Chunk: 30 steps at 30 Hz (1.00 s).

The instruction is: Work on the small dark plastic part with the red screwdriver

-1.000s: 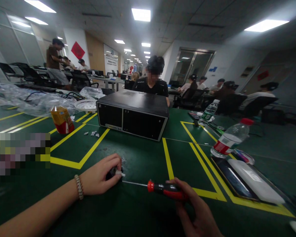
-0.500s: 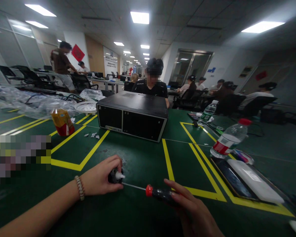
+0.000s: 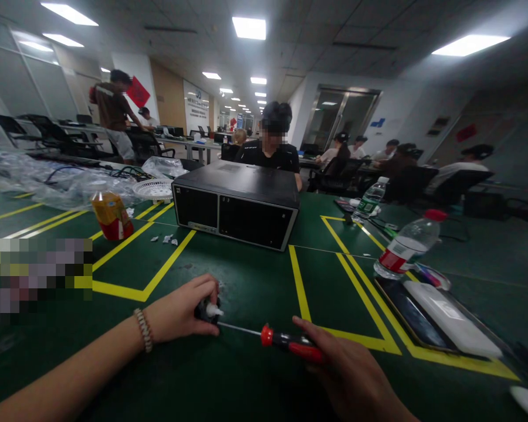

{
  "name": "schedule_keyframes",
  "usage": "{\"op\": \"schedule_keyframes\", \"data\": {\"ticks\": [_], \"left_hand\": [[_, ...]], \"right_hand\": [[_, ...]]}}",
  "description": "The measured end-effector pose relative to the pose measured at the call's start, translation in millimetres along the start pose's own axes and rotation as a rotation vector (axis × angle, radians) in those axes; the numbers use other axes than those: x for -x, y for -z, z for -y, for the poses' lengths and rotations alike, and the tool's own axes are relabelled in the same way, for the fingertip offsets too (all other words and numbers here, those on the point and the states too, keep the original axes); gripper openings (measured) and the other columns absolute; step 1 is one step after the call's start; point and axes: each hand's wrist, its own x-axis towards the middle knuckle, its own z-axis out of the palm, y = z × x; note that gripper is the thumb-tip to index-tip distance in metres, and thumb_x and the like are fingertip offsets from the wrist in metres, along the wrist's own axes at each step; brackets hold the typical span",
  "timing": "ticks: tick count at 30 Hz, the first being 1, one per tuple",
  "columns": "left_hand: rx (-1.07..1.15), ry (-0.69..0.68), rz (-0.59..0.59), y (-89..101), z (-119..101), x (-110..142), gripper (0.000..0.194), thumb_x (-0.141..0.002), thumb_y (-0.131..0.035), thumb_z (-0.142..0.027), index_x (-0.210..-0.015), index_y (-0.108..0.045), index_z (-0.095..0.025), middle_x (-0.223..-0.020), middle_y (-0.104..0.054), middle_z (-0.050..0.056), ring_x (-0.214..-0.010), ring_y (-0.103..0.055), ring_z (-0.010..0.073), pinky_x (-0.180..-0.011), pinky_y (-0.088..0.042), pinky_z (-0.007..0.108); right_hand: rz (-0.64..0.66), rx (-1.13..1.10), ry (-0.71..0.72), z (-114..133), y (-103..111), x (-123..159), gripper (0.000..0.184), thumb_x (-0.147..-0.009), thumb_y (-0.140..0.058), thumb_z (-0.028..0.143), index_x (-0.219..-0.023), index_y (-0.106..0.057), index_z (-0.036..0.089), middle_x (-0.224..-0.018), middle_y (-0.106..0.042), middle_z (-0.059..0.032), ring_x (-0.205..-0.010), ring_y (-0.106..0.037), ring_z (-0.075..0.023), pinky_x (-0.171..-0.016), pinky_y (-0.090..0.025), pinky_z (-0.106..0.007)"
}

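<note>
My left hand (image 3: 189,310) is closed around a small black part with a white plastic tip (image 3: 213,310), just above the green table (image 3: 246,281). What kind of part it is, I cannot make out. My right hand (image 3: 347,363) grips a screwdriver (image 3: 286,343) by its black and red handle, with the thumb underneath out of sight. The metal shaft points left, and its tip meets the lower edge of the black part beside my left fingers.
Beyond my hands lies a black computer case (image 3: 237,202). To the left stand an orange drink bottle (image 3: 112,217) and a white basket (image 3: 154,190). On the right are a water bottle (image 3: 407,246), a phone (image 3: 416,316) and a white slab (image 3: 451,319). A person (image 3: 270,155) sits opposite.
The screwdriver handle has turned in my right hand, bringing its red side into view. My right fingers have shifted along with it. My left hand keeps nearly the same place.
</note>
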Motion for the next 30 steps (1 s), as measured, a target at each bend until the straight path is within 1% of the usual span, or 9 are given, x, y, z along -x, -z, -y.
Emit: {"op": "schedule_keyframes", "data": {"ticks": [4,7,11,15,18,22,24,27,30], "left_hand": [[-0.002,-0.007,-0.002,-0.2,1,-1,0.035,-0.082,-0.083,-0.036,-0.099,-0.056,-0.021,-0.119,-0.056,0.007,-0.108,-0.057,0.0267,-0.090,-0.051,0.041],[-0.013,0.006,-0.005,-0.1,-1,-1,0.035,-0.083,-0.083,-0.037,-0.099,-0.056,-0.021,-0.119,-0.056,0.007,-0.108,-0.057,0.0265,-0.090,-0.051,0.041],[-0.027,0.020,-0.017,-0.4,-2,0,0.034,-0.083,-0.082,-0.037,-0.100,-0.057,-0.021,-0.118,-0.057,0.006,-0.106,-0.057,0.0264,-0.088,-0.051,0.040],[-0.031,0.008,-0.025,-0.5,-3,-1,0.033,-0.084,-0.080,-0.036,-0.100,-0.056,-0.021,-0.116,-0.057,0.006,-0.103,-0.058,0.0253,-0.086,-0.051,0.038],[-0.031,0.008,-0.024,-0.2,-5,-1,0.032,-0.085,-0.079,-0.036,-0.101,-0.056,-0.021,-0.117,-0.058,0.006,-0.103,-0.058,0.0257,-0.087,-0.051,0.039],[-0.037,0.005,-0.021,-1.1,-4,0,0.031,-0.085,-0.079,-0.034,-0.100,-0.055,-0.021,-0.116,-0.058,0.007,-0.105,-0.059,0.0264,-0.089,-0.051,0.042],[-0.041,0.005,-0.020,-1.8,-3,0,0.031,-0.085,-0.079,-0.033,-0.100,-0.055,-0.021,-0.116,-0.058,0.007,-0.104,-0.059,0.0264,-0.090,-0.051,0.043],[-0.040,0.001,-0.026,-2.5,-2,0,0.031,-0.084,-0.079,-0.033,-0.100,-0.055,-0.021,-0.116,-0.058,0.007,-0.104,-0.059,0.0263,-0.090,-0.051,0.043],[-0.032,-0.008,-0.032,-2.2,-2,0,0.030,-0.085,-0.079,-0.033,-0.099,-0.055,-0.021,-0.116,-0.059,0.007,-0.104,-0.059,0.0261,-0.089,-0.051,0.043]], "right_hand": [[-0.046,0.006,-0.067,-5,-7,5,0.057,-0.102,-0.056,0.037,-0.157,-0.045,0.024,-0.111,-0.083,-0.0133,-0.088,-0.082,-0.0294,-0.071,-0.066,-0.040],[-0.086,-0.052,-0.154,-6,-16,11,0.056,-0.105,-0.048,0.048,-0.157,-0.046,0.025,-0.109,-0.082,-0.0128,-0.081,-0.081,-0.0274,-0.068,-0.066,-0.037],[-0.016,-0.134,-0.325,3,-18,12,0.054,-0.106,-0.044,0.046,-0.156,-0.046,0.026,-0.118,-0.080,-0.0135,-0.092,-0.080,-0.0302,-0.077,-0.067,-0.042],[0.016,-0.205,-0.395,16,-9,12,0.064,-0.105,-0.041,0.037,-0.166,-0.024,0.028,-0.147,-0.065,-0.0150,-0.121,-0.070,-0.0357,-0.094,-0.062,-0.053],[0.017,-0.225,-0.407,17,-7,15,0.064,-0.106,-0.041,0.034,-0.167,-0.021,0.030,-0.142,-0.068,-0.0135,-0.116,-0.073,-0.0334,-0.093,-0.063,-0.051],[-0.028,-0.180,-0.294,8,-8,14,0.060,-0.105,-0.048,0.039,-0.163,-0.035,0.027,-0.127,-0.077,-0.0142,-0.097,-0.079,-0.0298,-0.082,-0.067,-0.041],[-0.055,-0.149,-0.213,5,-8,11,0.055,-0.105,-0.051,0.040,-0.157,-0.046,0.026,-0.123,-0.079,-0.0135,-0.096,-0.080,-0.0286,-0.082,-0.067,-0.038],[-0.115,-0.161,-0.202,4,-10,5,0.047,-0.105,-0.050,0.037,-0.150,-0.055,0.023,-0.123,-0.079,-0.0136,-0.100,-0.080,-0.0280,-0.082,-0.067,-0.035],[-0.216,-0.175,-0.223,6,-11,1,0.031,-0.103,-0.057,0.037,-0.130,-0.066,0.026,-0.106,-0.082,-0.0103,-0.089,-0.081,-0.0263,-0.076,-0.067,-0.033]]}}
